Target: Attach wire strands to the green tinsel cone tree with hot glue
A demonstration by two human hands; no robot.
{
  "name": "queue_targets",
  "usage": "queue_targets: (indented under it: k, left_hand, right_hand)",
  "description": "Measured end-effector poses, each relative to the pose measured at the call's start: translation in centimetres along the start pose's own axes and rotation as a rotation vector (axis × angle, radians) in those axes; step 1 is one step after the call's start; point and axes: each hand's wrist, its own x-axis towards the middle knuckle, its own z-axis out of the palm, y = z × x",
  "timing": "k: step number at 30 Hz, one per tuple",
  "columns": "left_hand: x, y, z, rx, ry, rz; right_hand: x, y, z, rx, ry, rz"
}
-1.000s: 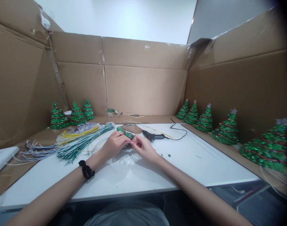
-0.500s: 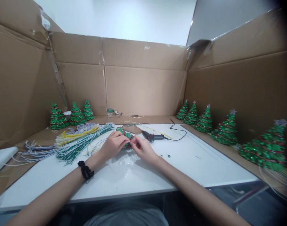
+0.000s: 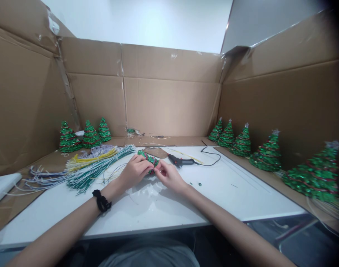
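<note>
A small green glitter tree (image 3: 148, 158) with red trim lies tilted on the white table (image 3: 219, 193), held between both hands. My left hand (image 3: 133, 171) wraps round its left side, a black band on that wrist. The fingers of my right hand (image 3: 168, 175) pinch at the tree's lower end; whatever they pinch is too small to make out. A black glue gun (image 3: 181, 161) lies just beyond my right hand, its cord trailing to the back right.
Bundles of green, yellow and white wires (image 3: 83, 167) fan out on the left. Three green trees (image 3: 84, 135) stand at the back left, and several star-topped trees (image 3: 266, 152) line the right side. Cardboard walls (image 3: 169, 100) enclose the table.
Hardly anything differs: both hands stay on the tree, with only slight finger shifts.
</note>
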Motion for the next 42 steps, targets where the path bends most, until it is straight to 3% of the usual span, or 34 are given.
queue_targets:
  k: [10, 31, 42]
  left_hand:
    - [-0.02, 0.08, -0.32, -0.008, -0.051, -0.038]
    - [-0.06, -0.06, -0.11, -0.022, -0.05, 0.002]
    - [-0.02, -0.02, -0.26, 0.0, -0.072, -0.003]
  right_hand:
    - [-0.03, 0.0, -0.22, -0.084, -0.022, -0.105]
    - [-0.23, 0.24, -0.14, -0.165, -0.028, -0.065]
    - [-0.13, 0.2, -0.25, -0.173, -0.039, -0.147]
